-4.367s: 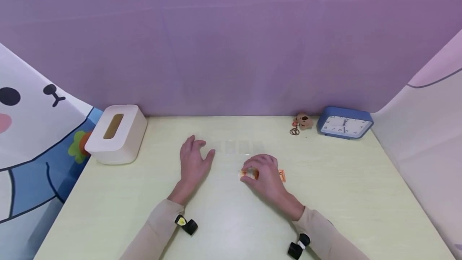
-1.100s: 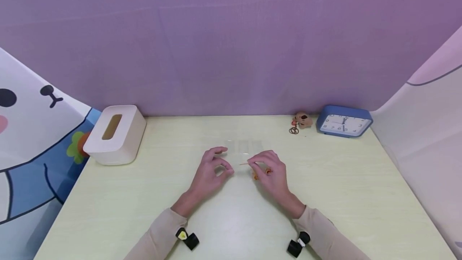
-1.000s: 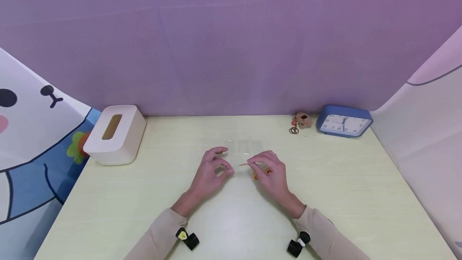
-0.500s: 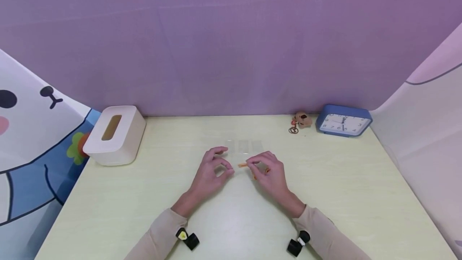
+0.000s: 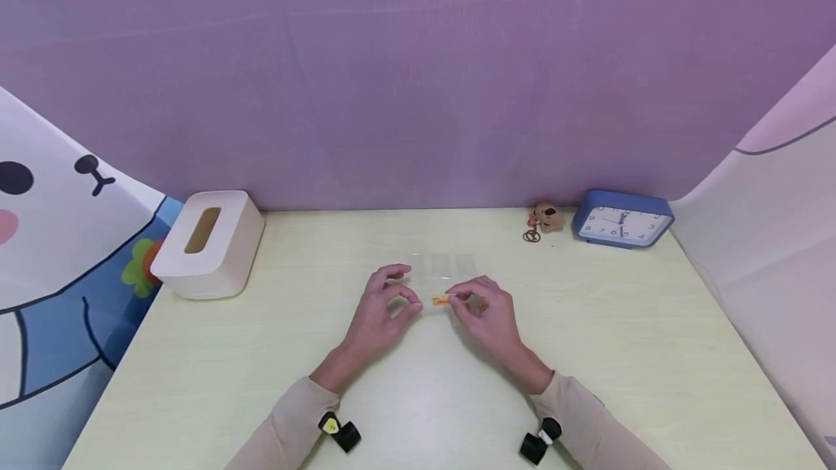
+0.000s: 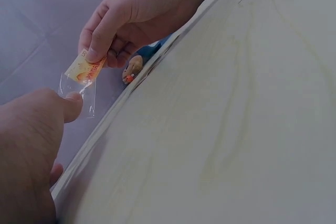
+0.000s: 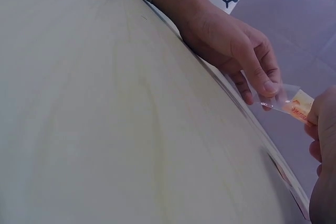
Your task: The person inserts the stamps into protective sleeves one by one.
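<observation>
In the left wrist view, my left hand [image 6: 31,124] pinches a small clear plastic bag [image 6: 89,106] between thumb and finger. My right hand [image 6: 131,22] pinches a small orange-and-yellow printed slip [image 6: 83,70], whose lower end sits at the bag's mouth and seems to overlap it. The right wrist view has the same slip [image 7: 300,106] beside the bag [image 7: 281,95], both above the table. From the head, the left hand [image 5: 379,314] and right hand [image 5: 486,314] face each other. Another orange piece [image 5: 483,307] lies mostly hidden under the right hand.
Several flat clear plastic bags [image 5: 440,265] lie in a row just beyond the hands on the pale table [image 5: 418,412]. A white tissue box [image 5: 215,245] stands at the left. Back right are a brown animal keychain [image 5: 547,217] and a blue clock [image 5: 623,220].
Since the oldest frame, my left hand has come inward and now pinches a bag; my right hand has lifted a slip from the table. Lately the slip has tilted from edge-on to show its face.
</observation>
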A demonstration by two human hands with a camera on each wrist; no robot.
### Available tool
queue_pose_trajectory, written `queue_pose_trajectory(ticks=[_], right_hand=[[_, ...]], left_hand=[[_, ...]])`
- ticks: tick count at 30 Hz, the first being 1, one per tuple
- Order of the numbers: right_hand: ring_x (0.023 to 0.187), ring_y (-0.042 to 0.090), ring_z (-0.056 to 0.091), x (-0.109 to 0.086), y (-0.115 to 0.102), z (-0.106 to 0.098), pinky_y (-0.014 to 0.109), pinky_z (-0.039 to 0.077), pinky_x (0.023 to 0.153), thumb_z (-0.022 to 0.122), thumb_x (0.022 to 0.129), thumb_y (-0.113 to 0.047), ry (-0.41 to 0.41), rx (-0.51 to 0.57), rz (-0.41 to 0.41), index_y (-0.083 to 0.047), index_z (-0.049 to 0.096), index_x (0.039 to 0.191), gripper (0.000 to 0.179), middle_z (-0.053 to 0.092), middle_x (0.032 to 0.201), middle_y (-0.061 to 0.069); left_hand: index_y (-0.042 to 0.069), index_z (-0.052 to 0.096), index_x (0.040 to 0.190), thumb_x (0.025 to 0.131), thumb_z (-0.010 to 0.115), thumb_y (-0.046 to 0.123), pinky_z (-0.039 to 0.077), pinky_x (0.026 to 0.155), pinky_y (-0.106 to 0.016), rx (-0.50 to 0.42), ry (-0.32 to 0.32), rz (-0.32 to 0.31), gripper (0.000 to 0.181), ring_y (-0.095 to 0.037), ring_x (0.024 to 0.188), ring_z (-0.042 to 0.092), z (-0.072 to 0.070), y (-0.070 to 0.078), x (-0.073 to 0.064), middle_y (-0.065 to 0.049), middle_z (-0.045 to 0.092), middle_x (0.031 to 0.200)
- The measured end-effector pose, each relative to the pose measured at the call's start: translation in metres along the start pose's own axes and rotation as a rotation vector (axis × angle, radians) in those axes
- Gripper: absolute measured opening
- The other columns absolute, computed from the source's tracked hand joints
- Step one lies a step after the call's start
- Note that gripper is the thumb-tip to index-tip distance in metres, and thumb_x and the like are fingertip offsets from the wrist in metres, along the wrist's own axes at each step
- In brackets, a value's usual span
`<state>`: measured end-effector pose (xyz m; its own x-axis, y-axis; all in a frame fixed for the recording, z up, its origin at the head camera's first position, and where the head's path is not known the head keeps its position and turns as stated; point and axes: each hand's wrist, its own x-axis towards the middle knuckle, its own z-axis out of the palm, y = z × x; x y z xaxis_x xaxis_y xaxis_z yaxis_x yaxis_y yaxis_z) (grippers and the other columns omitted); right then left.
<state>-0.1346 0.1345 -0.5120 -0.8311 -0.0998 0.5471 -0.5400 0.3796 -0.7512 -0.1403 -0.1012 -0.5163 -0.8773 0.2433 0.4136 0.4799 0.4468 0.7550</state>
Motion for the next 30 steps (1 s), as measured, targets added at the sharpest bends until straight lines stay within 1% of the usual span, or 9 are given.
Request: queue_pose_trajectory(ticks=[5, 12, 17, 20, 23, 25, 26, 28, 30], right_hand=[[0.083, 0.023, 0.068, -0.0002, -0.0019, -0.0013, 0.037, 0.053, 0.073, 0.086, 0.088, 0.009, -0.031, -0.013, 0.038, -0.010, 0.085, 0.096, 0.021, 0.076, 0.087, -0.002], [0.079, 0.025, 0.065, 0.0006, -0.0021, -0.0028, 0.034, 0.053, 0.070, 0.087, 0.090, 0.005, -0.077, -0.042, 0.028, -0.010, 0.086, 0.099, 0.018, 0.080, 0.089, -0.002], [0.079, 0.021, 0.066, 0.0005, -0.0014, -0.0019, 0.034, 0.054, 0.067, 0.087, 0.090, 0.005, -0.070, -0.008, 0.022, -0.009, 0.086, 0.101, 0.018, 0.080, 0.088, -0.001], [0.080, 0.015, 0.067, -0.0003, -0.0006, -0.0014, 0.034, 0.056, 0.065, 0.087, 0.090, 0.006, -0.061, 0.031, 0.036, -0.008, 0.086, 0.102, 0.019, 0.079, 0.088, 0.001], [0.082, 0.012, 0.068, -0.0010, -0.0003, -0.0015, 0.033, 0.057, 0.067, 0.087, 0.091, 0.006, -0.057, 0.054, 0.061, -0.007, 0.086, 0.103, 0.018, 0.079, 0.088, 0.001], [0.083, 0.011, 0.068, -0.0014, -0.0002, -0.0013, 0.032, 0.058, 0.070, 0.086, 0.092, 0.004, -0.051, 0.067, 0.078, -0.007, 0.085, 0.104, 0.016, 0.079, 0.089, 0.002], [0.084, 0.011, 0.069, -0.0016, -0.0001, -0.0012, 0.031, 0.058, 0.071, 0.086, 0.093, 0.004, -0.046, 0.076, 0.089, -0.006, 0.086, 0.104, 0.015, 0.080, 0.089, 0.003], [0.084, 0.011, 0.069, -0.0021, 0.0005, -0.0009, 0.027, 0.057, 0.071, 0.085, 0.094, 0.004, -0.032, 0.092, 0.114, -0.005, 0.086, 0.104, 0.013, 0.080, 0.090, 0.006], [0.083, 0.010, 0.069, -0.0026, 0.0008, -0.0008, 0.024, 0.055, 0.067, 0.085, 0.095, 0.002, -0.016, 0.108, 0.142, -0.005, 0.086, 0.104, 0.012, 0.080, 0.091, 0.008]], left_hand=[[0.015, 0.080, 0.089, 0.094, 0.090, 0.016, 0.051, 0.111, -0.058, 0.011, -0.003, 0.005, 0.012, -0.036, 0.137, 0.058, -0.0002, 0.0005, 0.0002, -0.012, 0.062, 0.149], [0.015, 0.081, 0.090, 0.093, 0.092, 0.016, 0.052, 0.111, -0.057, 0.023, -0.006, 0.015, 0.011, -0.034, 0.136, 0.059, -0.0005, -0.0016, -0.0003, -0.010, 0.063, 0.147], [0.014, 0.080, 0.094, 0.094, 0.091, 0.016, 0.052, 0.112, -0.056, 0.021, -0.028, 0.014, 0.010, -0.033, 0.133, 0.062, -0.0008, -0.0018, 0.0003, -0.011, 0.067, 0.142], [0.014, 0.079, 0.098, 0.096, 0.089, 0.017, 0.051, 0.114, -0.054, 0.025, -0.043, 0.010, 0.011, -0.031, 0.131, 0.064, -0.0007, -0.0019, 0.0007, -0.009, 0.071, 0.135], [0.012, 0.079, 0.110, 0.097, 0.088, 0.019, 0.052, 0.114, -0.050, 0.038, -0.050, 0.016, 0.018, -0.028, 0.129, 0.066, -0.0004, -0.0010, 0.0007, -0.006, 0.073, 0.132], [0.011, 0.077, 0.121, 0.096, 0.089, 0.023, 0.056, 0.109, -0.046, 0.057, -0.046, 0.024, 0.029, -0.024, 0.124, 0.068, -0.0003, -0.0002, -0.0002, -0.005, 0.073, 0.130], [0.012, 0.076, 0.126, 0.095, 0.090, 0.025, 0.059, 0.104, -0.044, 0.075, -0.040, 0.029, 0.036, -0.022, 0.118, 0.070, -0.0003, 0.0005, -0.0007, -0.004, 0.073, 0.127], [0.013, 0.074, 0.133, 0.093, 0.093, 0.029, 0.062, 0.092, -0.037, 0.127, -0.022, 0.043, 0.048, -0.017, 0.105, 0.070, 0.0000, 0.0016, -0.0018, -0.002, 0.072, 0.118], [0.015, 0.074, 0.136, 0.089, 0.096, 0.032, 0.060, 0.079, -0.032, 0.188, -0.002, 0.061, 0.055, -0.013, 0.092, 0.067, -0.0001, 0.0032, -0.0026, 0.001, 0.071, 0.106]])
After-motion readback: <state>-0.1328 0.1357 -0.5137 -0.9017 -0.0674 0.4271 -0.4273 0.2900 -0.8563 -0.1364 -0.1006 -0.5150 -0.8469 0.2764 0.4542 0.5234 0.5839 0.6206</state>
